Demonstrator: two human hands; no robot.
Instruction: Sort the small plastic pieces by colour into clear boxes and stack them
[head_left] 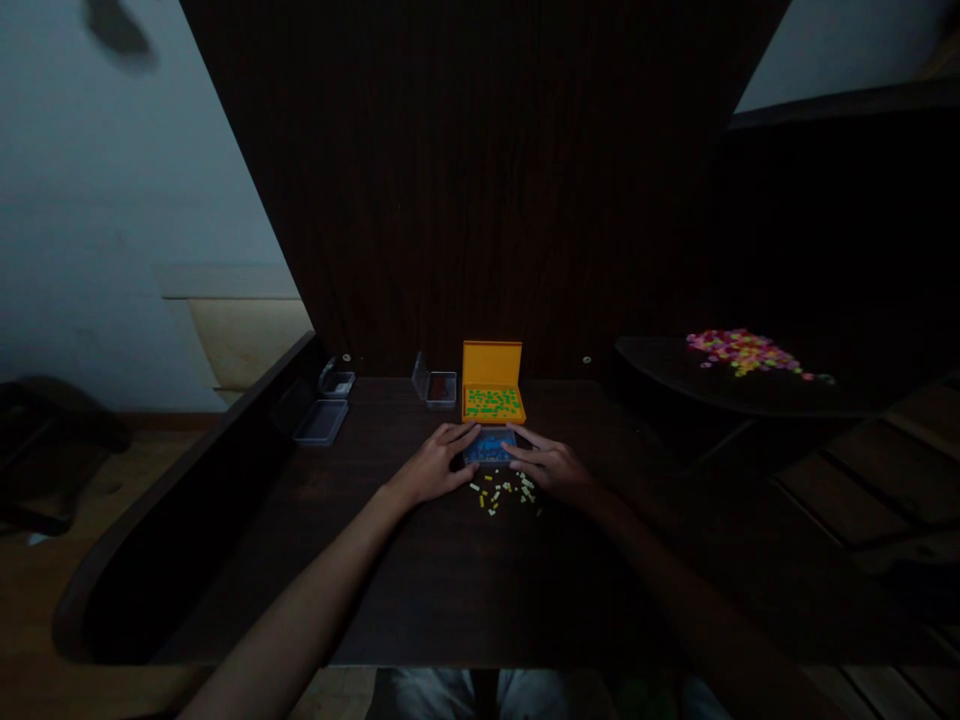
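A small clear box of blue pieces (490, 447) lies on the dark table (450, 580). My left hand (433, 465) rests on its left side, fingers curved over the edge. My right hand (547, 463) rests on its right side, fingers touching its lid. Just behind the blue box stands an open orange box (491, 385) holding green pieces. Several loose yellow and white pieces (504, 491) lie scattered on the table between my wrists.
Open clear plastic boxes stand at the back: one (435, 385) left of the orange box, two more (322, 420) (337, 381) further left. A pile of pink and yellow pieces (739, 352) lies on a dark side surface at the right. A dark wooden panel rises behind.
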